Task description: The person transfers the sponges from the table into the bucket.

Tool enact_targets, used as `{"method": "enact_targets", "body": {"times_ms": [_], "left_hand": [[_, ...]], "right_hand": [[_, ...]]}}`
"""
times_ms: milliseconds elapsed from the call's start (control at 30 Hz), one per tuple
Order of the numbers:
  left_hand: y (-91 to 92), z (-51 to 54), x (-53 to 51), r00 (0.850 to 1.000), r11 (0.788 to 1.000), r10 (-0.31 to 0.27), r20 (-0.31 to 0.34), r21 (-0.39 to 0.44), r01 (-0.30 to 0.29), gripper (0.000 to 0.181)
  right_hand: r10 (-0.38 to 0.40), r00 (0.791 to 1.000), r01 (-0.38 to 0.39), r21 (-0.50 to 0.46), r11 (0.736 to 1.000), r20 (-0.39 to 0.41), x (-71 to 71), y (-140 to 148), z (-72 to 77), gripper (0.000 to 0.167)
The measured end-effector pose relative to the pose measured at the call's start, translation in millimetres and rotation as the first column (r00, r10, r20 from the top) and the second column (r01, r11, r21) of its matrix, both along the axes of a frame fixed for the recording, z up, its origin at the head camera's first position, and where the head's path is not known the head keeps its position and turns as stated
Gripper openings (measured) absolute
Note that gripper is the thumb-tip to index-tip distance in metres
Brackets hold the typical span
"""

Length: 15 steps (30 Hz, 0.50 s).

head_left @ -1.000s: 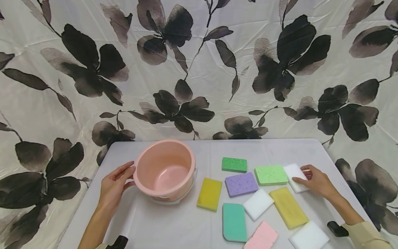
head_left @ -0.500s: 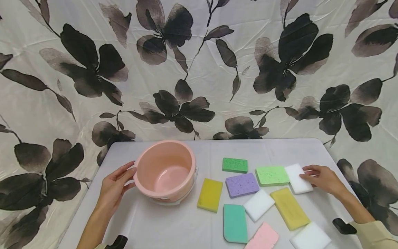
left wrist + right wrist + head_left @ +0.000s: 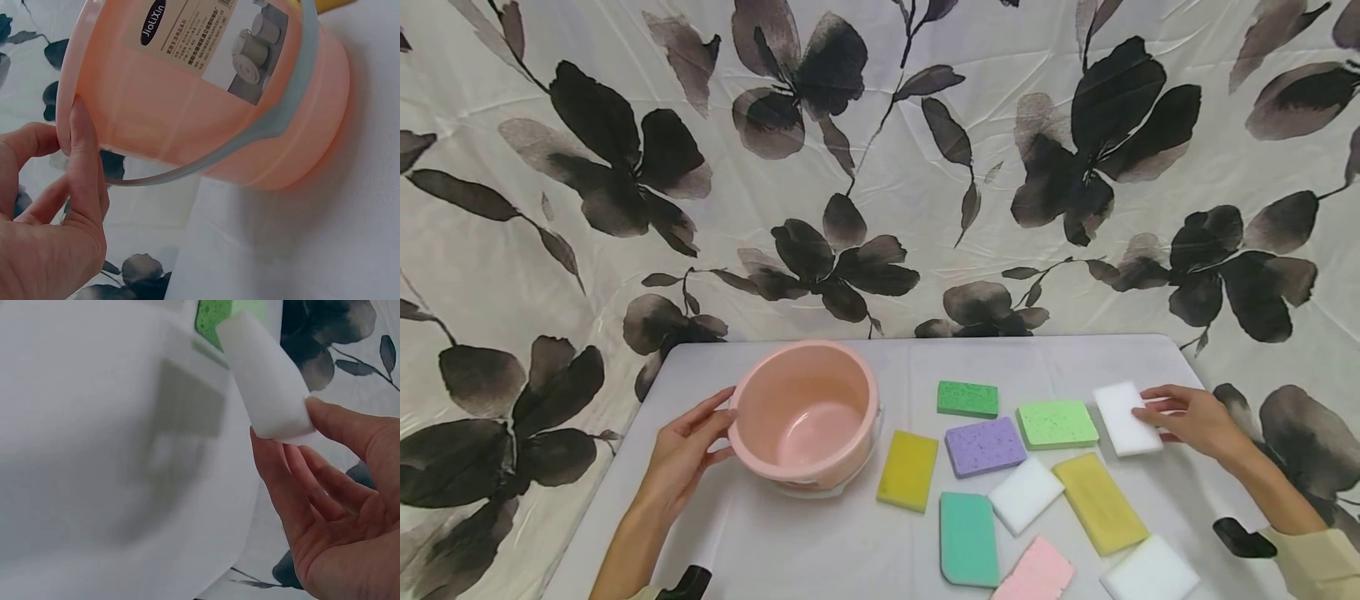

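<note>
A pink bucket (image 3: 805,417) stands on the left part of the table. My left hand (image 3: 681,454) pinches its rim at the left side; the left wrist view shows thumb and fingers on both sides of the rim (image 3: 67,94). My right hand (image 3: 1198,425) pinches a white sponge (image 3: 1127,419) by its right edge. In the right wrist view this white sponge (image 3: 265,375) is raised off the table, its shadow falling on the cloth. Just left of it lies a light green sponge (image 3: 1057,424).
Several sponges lie mid-table and right: dark green (image 3: 967,399), purple (image 3: 985,447), yellow (image 3: 907,471), long yellow (image 3: 1101,503), teal (image 3: 969,539), pink (image 3: 1036,570) and white (image 3: 1026,495), (image 3: 1150,570). Behind the table (image 3: 805,550) hangs a flowered cloth (image 3: 955,250).
My right hand has lifted the white sponge off the table and moved it a little to the right, away from the light green one. The bucket and left hand have shifted slightly right.
</note>
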<state>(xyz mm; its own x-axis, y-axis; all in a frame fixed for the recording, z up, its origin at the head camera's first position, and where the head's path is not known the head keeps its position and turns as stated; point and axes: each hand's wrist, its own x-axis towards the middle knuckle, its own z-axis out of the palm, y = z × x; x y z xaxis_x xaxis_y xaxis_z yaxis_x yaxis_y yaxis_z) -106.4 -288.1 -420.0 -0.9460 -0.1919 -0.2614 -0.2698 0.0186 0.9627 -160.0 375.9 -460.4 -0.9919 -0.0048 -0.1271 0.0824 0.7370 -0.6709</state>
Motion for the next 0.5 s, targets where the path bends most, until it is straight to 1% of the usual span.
{"method": "enact_targets", "body": {"times_ms": [67,133,300,500], "left_hand": [[0.2,-0.2,0.8,1.0,1.0,-0.013,-0.002,-0.003,0.013,0.069],[0.6,0.1,1.2,1.0,0.999,-0.029,-0.003,-0.022,0.029,0.069],[1.1,2.5,2.1,0.998,0.996,-0.067,-0.006,-0.061,0.067,0.068],[-3.0,4.7,3.4,0.996,0.991,-0.094,-0.004,-0.095,0.093,0.068]], "right_hand": [[-0.002,1.0,0.002,0.001,1.0,0.003,-0.5,-0.5,2.5,0.062],[-0.001,1.0,0.001,0.003,1.0,0.011,-0.8,-0.7,5.2,0.063],[0.025,0.999,-0.025,-0.016,1.0,0.027,-2.1,-3.8,14.0,0.065],[0.051,0.998,-0.05,-0.041,0.998,0.035,-8.9,-15.4,26.3,0.065]]}}
